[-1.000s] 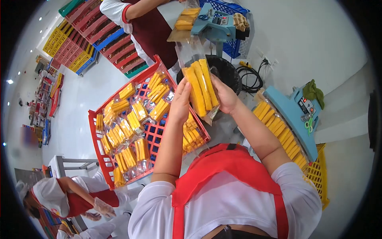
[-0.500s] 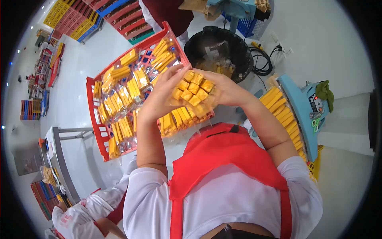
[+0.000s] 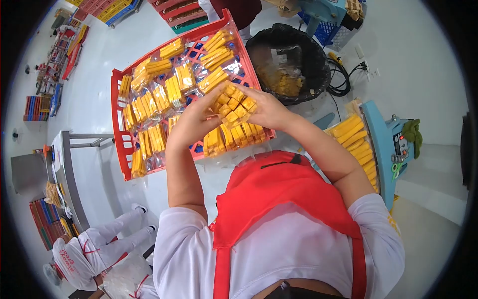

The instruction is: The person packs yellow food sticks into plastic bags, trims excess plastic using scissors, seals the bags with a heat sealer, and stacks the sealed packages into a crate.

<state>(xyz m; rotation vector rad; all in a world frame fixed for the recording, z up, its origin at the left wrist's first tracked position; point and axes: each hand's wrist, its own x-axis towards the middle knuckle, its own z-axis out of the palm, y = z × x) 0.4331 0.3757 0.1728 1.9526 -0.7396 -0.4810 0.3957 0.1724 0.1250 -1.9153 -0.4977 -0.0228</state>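
Note:
A clear bag of yellow sticks (image 3: 234, 105) is held end-on between both hands, its square stick ends facing the camera. My left hand (image 3: 196, 117) wraps the bag's left side, and my right hand (image 3: 269, 108) presses on its right side. Both are closed on it above the near right part of the red crate (image 3: 119, 149). Inside the crate lie several bagged bundles of yellow sticks (image 3: 173, 89), with more sticks (image 3: 234, 137) along its near right edge.
At the right stands a blue sealing machine (image 3: 381, 144) beside a row of yellow sticks (image 3: 356, 144). A black-lined bin (image 3: 318, 74) is beyond my right hand. Black cables (image 3: 338, 82) hang near the wall. Co-workers are at lower left (image 3: 82, 259) and top (image 3: 239, 12).
The bag has tipped from lying lengthwise to end-on and moved left over the crate, both hands still around it. The view has shifted, showing more of the bin.

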